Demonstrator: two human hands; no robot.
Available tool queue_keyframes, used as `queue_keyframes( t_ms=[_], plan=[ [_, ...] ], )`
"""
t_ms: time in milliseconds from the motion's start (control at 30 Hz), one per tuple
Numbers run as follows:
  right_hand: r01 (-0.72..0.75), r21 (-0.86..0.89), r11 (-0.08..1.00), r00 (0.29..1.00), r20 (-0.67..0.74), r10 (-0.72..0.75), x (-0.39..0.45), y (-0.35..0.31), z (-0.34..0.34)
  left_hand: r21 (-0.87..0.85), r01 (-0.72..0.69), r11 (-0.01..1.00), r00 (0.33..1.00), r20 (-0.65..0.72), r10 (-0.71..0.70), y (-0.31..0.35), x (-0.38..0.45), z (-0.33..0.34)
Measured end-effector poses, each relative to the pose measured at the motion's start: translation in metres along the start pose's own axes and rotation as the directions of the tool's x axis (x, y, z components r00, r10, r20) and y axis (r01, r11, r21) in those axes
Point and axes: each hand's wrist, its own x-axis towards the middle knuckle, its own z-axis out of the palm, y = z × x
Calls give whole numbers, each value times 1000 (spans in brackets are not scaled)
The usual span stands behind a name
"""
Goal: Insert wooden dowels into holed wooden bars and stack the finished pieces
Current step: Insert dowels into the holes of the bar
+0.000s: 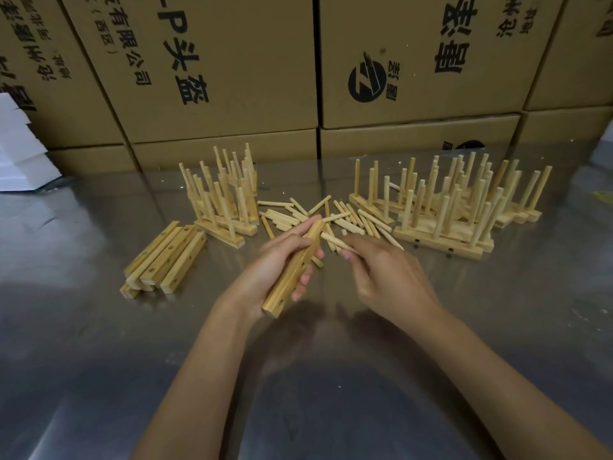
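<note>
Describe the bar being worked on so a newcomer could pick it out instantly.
On the steel table, find the two hands at the centre. The left hand grips one holed bar, lifted and angled. Unlike the bars piled at left, it is held, and has no dowels yet.

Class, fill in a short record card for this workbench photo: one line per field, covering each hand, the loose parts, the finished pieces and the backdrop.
Left hand: holds a holed bar, angled, no dowels in it yet
Right hand: fingers pinch a dowel near the bar's far end
Loose dowels: scattered at centre of the metal table
Empty bars: lying piled to the left
Finished pieces: dowels upright, grouped far right; a smaller group left of centre
Backdrop: printed cardboard boxes
</note>
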Motion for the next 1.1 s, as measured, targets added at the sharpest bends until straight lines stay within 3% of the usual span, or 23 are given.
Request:
queue_keyframes(
  t_ms=[400,733,967,1100],
  plan=[
    [-6,-114,993,997,-72,-3,-3,-2,-5,156,-36,987,998,-52,45,-4,-3,10],
    [-181,14,983,980,-85,182,-3,0,2,230,-23,973,999,45,13,-1,-5,2],
    [-97,9,995,995,-36,97,-5,-5,3,213,-3,977,1000,-29,9,-3,-3,9],
    [-126,29,992,992,2,126,-3,-6,-1,224,-13,974,1000,20,9,-2,-5,8]
  ],
)
